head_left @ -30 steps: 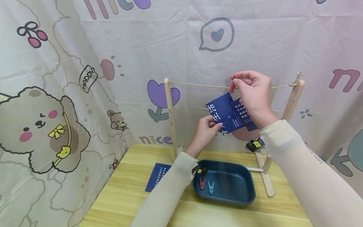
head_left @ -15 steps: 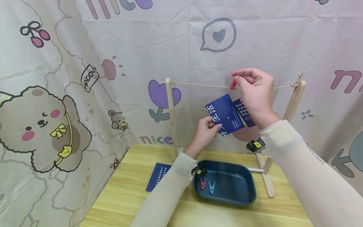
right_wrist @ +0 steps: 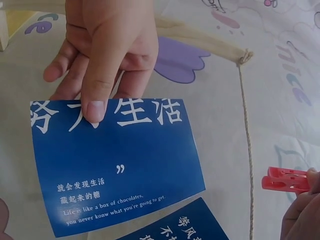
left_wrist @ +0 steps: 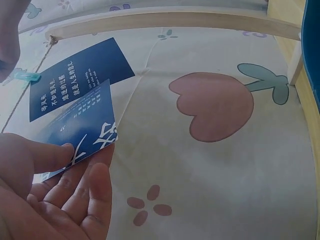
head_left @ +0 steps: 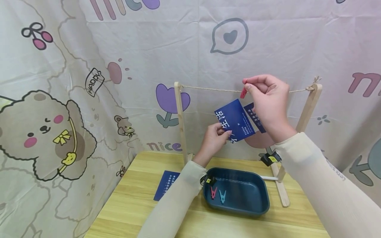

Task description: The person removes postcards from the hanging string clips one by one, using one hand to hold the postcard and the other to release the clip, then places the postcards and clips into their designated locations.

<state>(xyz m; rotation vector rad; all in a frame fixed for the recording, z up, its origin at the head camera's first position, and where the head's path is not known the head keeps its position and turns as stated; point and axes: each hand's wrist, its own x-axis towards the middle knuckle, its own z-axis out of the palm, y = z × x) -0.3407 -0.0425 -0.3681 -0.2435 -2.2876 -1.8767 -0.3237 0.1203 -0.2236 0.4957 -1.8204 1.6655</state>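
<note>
My left hand (head_left: 215, 140) pinches a blue card (head_left: 236, 119) with white lettering between thumb and fingers, tilted just below the rope (head_left: 214, 89). In my right hand (head_left: 269, 99) a red clothespin (head_left: 243, 91) is held by fingertips and thumb. The right wrist view shows that clothespin (right_wrist: 285, 180) beside the rope (right_wrist: 247, 140), apart from it. Another blue card (left_wrist: 75, 75) hangs from the rope by a teal clothespin (left_wrist: 29, 76) in the left wrist view; in the head view my right hand partly covers it.
A dark blue tray (head_left: 244, 211) on the wooden table (head_left: 125, 201) holds a red clothespin (head_left: 213, 192) and a teal clothespin (head_left: 222, 197). Left of it lies a third blue card (head_left: 165, 185), partly behind my left sleeve. Wooden posts (head_left: 180, 122) support the rope.
My right hand with the red clothespin rose slightly, then came down a little. The held card has shifted slightly left, widening the gap to the hanging card, which has turned a little.
</note>
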